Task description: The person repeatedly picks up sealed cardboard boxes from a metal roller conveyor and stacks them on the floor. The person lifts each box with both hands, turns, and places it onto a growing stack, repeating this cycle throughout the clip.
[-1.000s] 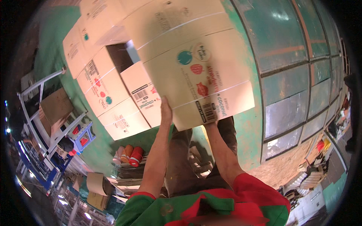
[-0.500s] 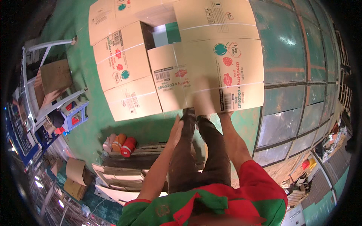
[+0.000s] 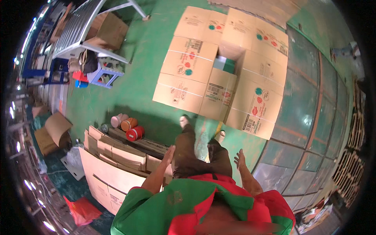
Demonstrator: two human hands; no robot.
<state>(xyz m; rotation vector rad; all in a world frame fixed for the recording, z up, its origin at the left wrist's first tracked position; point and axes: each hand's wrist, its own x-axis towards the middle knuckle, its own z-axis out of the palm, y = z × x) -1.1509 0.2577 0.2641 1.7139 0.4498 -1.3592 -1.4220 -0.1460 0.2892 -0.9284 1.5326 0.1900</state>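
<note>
Large tan cardboard cartons with printed tops and white straps stand packed together in a block in front of me. The front right carton (image 3: 254,105) is nearest to my right hand (image 3: 240,158), which hangs free of it with the fingers spread. My left hand (image 3: 168,156) is beside my left thigh, fingers stretched out and holding nothing. It is closest to flattened cardboard sheets (image 3: 129,156) standing on edge at my left. A narrow front middle carton (image 3: 217,94) sits beside the front left carton (image 3: 179,89). Behind the middle one is a gap in the block.
Pink, orange and red rolls (image 3: 135,133) lie by the flattened cardboard. A blue plastic stool (image 3: 105,74) stands near a metal-framed table (image 3: 78,47) at the left. Dark framed panels (image 3: 291,129) cover the floor at right. Wooden pallets (image 3: 348,172) are stacked at the far right.
My right hand has come away from the near edge of the front right carton. Both hands are now back near my body, and the carton block appears farther off and turned in view.
</note>
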